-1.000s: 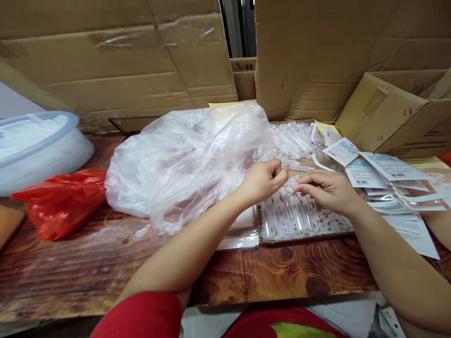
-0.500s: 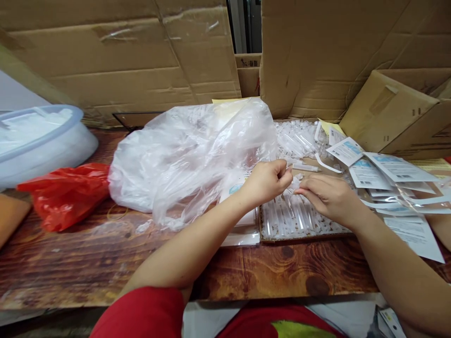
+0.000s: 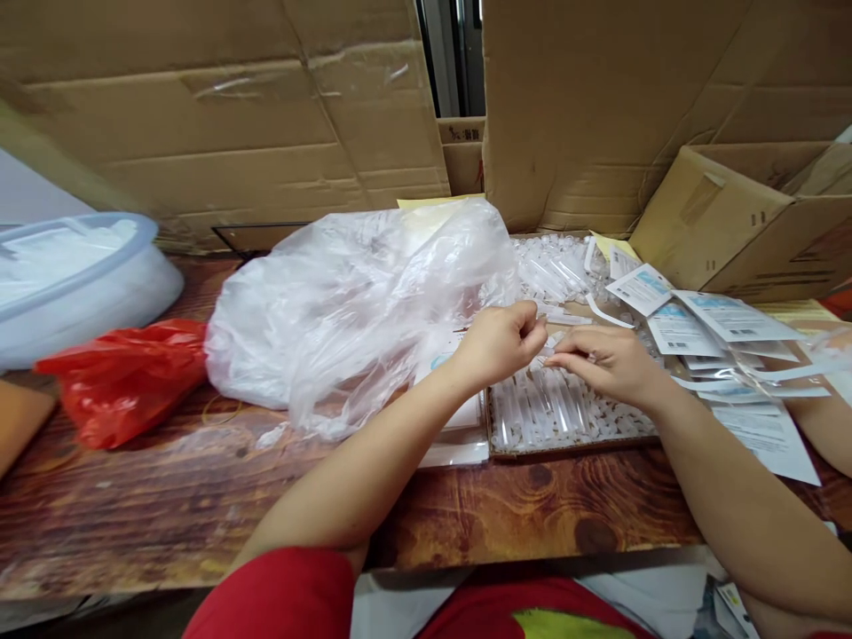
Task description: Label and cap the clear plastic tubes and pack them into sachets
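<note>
My left hand (image 3: 500, 342) is curled shut with thumb and fingers pinched, just above a shallow cardboard tray (image 3: 572, 446) filled with several clear plastic tubes (image 3: 540, 408). My right hand (image 3: 605, 362) faces it a few centimetres to the right, fingers pinched together too. Between the two hands I hold a small clear tube (image 3: 547, 353), one end in each pinch. More loose clear tubes (image 3: 556, 266) lie heaped behind the hands.
A big crumpled clear plastic bag (image 3: 352, 302) lies left of the tray, a red bag (image 3: 126, 377) and a white tub with a blue rim (image 3: 73, 284) further left. Printed sachets (image 3: 725, 328) spread at the right. Cardboard boxes (image 3: 599, 98) wall the back of the wooden table (image 3: 200, 506).
Both hands stay over the tray, working the small tube between them; they have closed in slightly on each other. The view shifted a little.
</note>
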Action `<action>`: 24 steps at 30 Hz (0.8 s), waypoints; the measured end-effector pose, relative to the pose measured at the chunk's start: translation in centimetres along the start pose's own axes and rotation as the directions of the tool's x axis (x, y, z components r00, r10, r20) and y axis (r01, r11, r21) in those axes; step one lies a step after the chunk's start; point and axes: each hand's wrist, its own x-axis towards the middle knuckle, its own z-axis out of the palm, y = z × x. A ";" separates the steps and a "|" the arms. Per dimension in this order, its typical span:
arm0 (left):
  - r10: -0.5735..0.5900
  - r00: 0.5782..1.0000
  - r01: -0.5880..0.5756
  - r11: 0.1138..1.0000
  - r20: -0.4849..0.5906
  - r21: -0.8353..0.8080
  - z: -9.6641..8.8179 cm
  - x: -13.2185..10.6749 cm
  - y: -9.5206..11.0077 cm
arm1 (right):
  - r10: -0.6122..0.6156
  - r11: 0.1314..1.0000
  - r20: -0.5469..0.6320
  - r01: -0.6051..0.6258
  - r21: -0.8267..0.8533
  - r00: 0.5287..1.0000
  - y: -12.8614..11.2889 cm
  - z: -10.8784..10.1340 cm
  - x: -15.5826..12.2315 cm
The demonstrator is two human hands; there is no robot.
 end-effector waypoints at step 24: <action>-0.214 0.966 0.255 0.878 0.145 -0.406 -1.2 1.4 -2.9 | 0.448 0.826 0.239 -0.297 -0.479 0.861 5.4 1.3 0.4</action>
